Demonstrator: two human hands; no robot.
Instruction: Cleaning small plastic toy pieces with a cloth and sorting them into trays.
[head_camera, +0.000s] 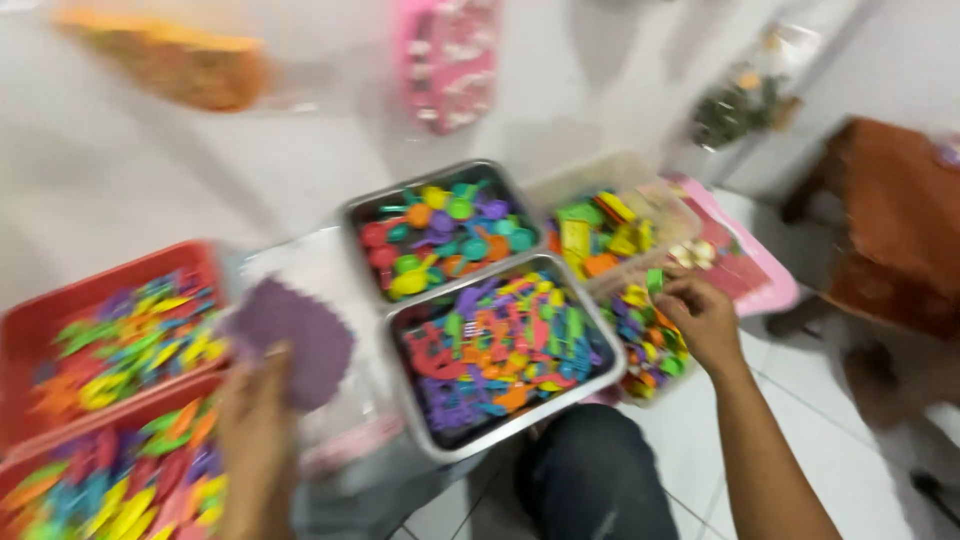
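Frame motion-blurred. Left hand (255, 440) near left, gripping purple card (290, 340) by near edge; card looks thin, light, bendy, wavy-edged, so pinch at edge, support flat. Right hand (700, 318) right of centre, fingers closed pinching small green piece (655, 280) over clear tub (640, 345); piece likely hard plastic, very light, smooth, fingertip pinch suits. Metal trays (500, 350) between hands, red baskets (110, 330) left, all full of coloured bits.

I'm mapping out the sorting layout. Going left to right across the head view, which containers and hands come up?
Red plastic baskets of colourful pieces → left hand holding a purple scalloped sheet → two metal trays of colourful plastic toys → right hand over a clear plastic tub → pink plastic tray.
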